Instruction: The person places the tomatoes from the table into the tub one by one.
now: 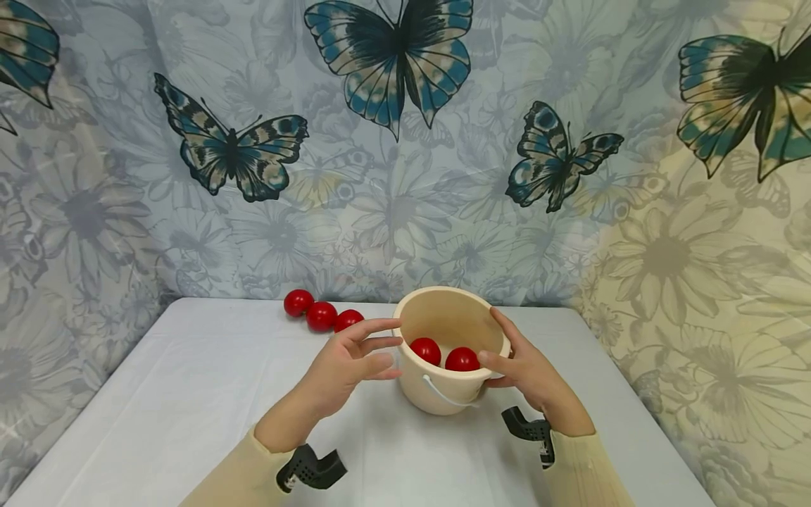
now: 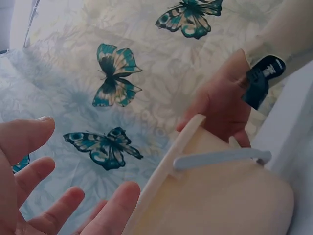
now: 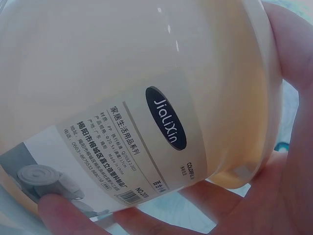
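Note:
A cream plastic bucket (image 1: 418, 386) stands on the table, its mouth facing me, with two red balls (image 1: 425, 351) inside. My right hand (image 1: 531, 372) grips the bucket's right side, thumb over the rim and other fingers along the outer wall. Printed on that wall is a label (image 3: 166, 117), seen in the right wrist view. At the left rim, my left hand (image 1: 338, 362) has its fingers extended and spread; whether the fingertips touch the bucket, I cannot tell. The pale handle (image 2: 220, 159) hangs down the front.
Three red balls (image 1: 322, 317) lie in a row at the back of the white-covered table (image 1: 158, 394), left of the bucket; the nearest is partly behind my left hand. Behind the table hangs a butterfly-patterned cloth (image 1: 405, 211). Dark wrist mounts (image 1: 310, 468) sit on both wrists.

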`<state>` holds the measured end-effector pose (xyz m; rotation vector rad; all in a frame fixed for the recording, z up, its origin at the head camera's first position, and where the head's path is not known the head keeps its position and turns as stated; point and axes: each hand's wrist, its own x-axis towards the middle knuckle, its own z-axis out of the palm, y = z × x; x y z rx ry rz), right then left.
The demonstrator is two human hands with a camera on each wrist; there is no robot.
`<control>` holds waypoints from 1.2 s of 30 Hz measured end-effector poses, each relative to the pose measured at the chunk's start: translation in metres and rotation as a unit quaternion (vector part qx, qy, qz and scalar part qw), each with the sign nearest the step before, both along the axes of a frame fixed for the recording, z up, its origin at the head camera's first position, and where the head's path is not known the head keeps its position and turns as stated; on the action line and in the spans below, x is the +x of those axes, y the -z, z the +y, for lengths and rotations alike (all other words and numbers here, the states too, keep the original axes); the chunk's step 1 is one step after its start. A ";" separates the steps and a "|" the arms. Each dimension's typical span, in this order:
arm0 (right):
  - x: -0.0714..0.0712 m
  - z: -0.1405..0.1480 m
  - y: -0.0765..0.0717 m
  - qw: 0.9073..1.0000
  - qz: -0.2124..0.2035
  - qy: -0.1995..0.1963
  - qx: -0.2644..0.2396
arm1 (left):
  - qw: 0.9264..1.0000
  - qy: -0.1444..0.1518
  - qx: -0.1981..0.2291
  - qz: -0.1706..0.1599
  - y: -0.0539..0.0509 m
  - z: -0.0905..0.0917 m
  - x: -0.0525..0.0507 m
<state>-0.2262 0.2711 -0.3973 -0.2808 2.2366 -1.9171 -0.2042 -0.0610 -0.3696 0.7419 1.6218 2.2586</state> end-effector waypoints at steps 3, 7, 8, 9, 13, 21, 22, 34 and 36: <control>0.000 0.000 0.000 1.000 -0.001 0.000 -0.001 | 0.999 -0.007 -0.032 0.005 0.009 -0.018 0.004; 0.000 0.000 0.001 1.000 0.001 0.000 0.000 | 0.997 -0.034 -0.070 0.008 0.025 -0.044 0.003; 0.000 0.000 0.000 1.000 0.002 0.000 0.000 | 0.996 -0.043 -0.079 0.008 0.030 -0.050 0.002; 0.000 0.000 0.000 1.000 0.002 0.001 0.000 | 0.995 -0.052 -0.087 0.007 0.034 -0.057 0.000; 0.000 0.001 0.001 1.000 0.003 0.001 0.001 | 0.988 -0.096 -0.115 -0.026 0.052 -0.087 -0.007; 0.000 0.000 0.001 1.000 0.003 0.004 0.002 | 0.972 -0.167 -0.147 -0.073 0.088 -0.143 -0.018; 0.000 0.000 0.001 1.000 0.003 0.005 0.001 | 0.970 -0.174 -0.149 -0.075 0.093 -0.148 -0.020; 0.003 0.001 0.000 1.000 -0.002 0.007 0.005 | 0.957 -0.246 -0.094 -0.119 0.121 -0.177 -0.070; 0.002 0.000 0.000 1.000 -0.003 0.007 0.006 | 0.956 -0.254 -0.088 -0.114 0.122 -0.176 -0.083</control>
